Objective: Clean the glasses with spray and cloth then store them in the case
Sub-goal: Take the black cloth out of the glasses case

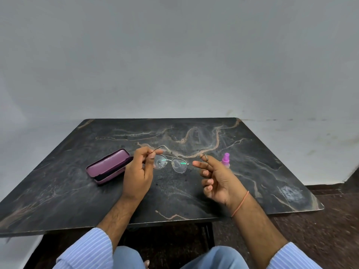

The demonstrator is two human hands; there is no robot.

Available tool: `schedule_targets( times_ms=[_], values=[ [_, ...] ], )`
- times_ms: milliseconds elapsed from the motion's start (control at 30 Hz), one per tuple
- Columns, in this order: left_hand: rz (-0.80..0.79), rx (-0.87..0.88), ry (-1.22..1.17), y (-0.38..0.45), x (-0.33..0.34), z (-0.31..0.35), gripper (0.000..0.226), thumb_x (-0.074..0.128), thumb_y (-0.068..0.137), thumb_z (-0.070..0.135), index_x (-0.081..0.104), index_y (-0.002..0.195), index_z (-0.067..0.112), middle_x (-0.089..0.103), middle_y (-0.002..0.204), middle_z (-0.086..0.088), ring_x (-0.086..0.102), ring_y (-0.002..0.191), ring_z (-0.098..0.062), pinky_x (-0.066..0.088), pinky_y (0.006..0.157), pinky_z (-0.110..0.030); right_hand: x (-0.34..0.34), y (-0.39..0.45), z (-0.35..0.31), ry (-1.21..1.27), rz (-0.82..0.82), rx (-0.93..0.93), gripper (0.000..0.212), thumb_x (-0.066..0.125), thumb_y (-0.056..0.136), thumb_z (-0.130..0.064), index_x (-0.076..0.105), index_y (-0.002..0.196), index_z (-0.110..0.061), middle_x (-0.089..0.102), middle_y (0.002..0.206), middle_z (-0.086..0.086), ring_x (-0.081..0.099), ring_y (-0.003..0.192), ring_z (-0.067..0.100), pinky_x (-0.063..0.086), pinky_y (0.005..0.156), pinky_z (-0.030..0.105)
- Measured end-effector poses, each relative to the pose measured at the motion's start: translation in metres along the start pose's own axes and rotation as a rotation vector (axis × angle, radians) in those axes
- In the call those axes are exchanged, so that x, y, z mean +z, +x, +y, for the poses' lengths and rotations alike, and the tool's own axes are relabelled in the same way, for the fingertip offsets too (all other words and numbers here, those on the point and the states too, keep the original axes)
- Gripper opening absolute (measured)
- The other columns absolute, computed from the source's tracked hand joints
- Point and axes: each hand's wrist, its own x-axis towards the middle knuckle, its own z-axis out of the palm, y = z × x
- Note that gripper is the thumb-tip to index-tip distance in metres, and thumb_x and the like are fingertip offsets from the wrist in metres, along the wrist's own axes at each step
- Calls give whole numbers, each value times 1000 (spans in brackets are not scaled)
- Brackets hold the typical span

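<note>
Thin metal-framed glasses (171,163) are held above the dark marble table (174,193), lenses facing me. My left hand (138,172) pinches the left temple arm near its hinge. My right hand (214,178) pinches the tip of the right temple arm between thumb and forefinger, other fingers curled. A purple glasses case (108,165) lies open on the table just left of my left hand, with something dark inside. A small spray bottle with a pink-purple cap (225,159) stands upright behind my right hand, partly hidden by it. I see no cloth apart from the dark item in the case.
The table stands against a plain grey wall. Its front edge (116,228) is close to my knees, and its right edge drops off to a dark floor (320,239).
</note>
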Motion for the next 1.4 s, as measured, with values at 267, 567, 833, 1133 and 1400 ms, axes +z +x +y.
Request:
schedule_targets(
  times_ms=[267, 567, 833, 1133, 1400],
  values=[
    [-156, 84, 118, 0, -23, -2, 33, 56, 112, 23, 51, 119, 54, 79, 126, 7, 66, 73, 7, 45, 65, -7, -11, 4, 4, -17, -36, 39, 18, 68, 93, -32, 77, 98, -17, 38, 56, -9, 28, 35, 2, 21, 37, 13],
    [-335, 234, 448, 0, -50, -21, 16, 58, 107, 40, 69, 115, 31, 67, 148, 21, 70, 100, -4, 62, 84, -32, -10, 11, 14, -251, 149, -173, 15, 77, 85, -18, 75, 98, -10, 41, 55, -6, 27, 38, 9, 22, 42, 19],
    [-436, 339, 592, -8, -58, -23, 24, 55, 107, 44, 75, 115, 34, 67, 150, 19, 73, 107, -10, 58, 81, -21, -16, 18, 29, -447, 169, -324, 31, 77, 89, -16, 56, 67, -14, 35, 55, 1, 30, 37, 14, 29, 41, 22],
    [-491, 308, 608, -9, -59, -25, 28, 57, 105, 51, 75, 120, 37, 64, 152, 20, 72, 111, -8, 62, 81, -24, -20, 21, 33, -511, 215, -341, 19, 78, 89, -18, 65, 77, -11, 39, 49, -3, 34, 36, 14, 37, 39, 24],
    [-450, 253, 602, -15, -79, -13, 34, 63, 103, 48, 69, 134, 35, 68, 143, 20, 69, 122, -7, 59, 97, -32, -18, 11, 39, -509, 251, -452, 7, 71, 94, -26, 75, 94, -20, 60, 62, 1, 47, 40, 14, 48, 41, 28]
  ],
)
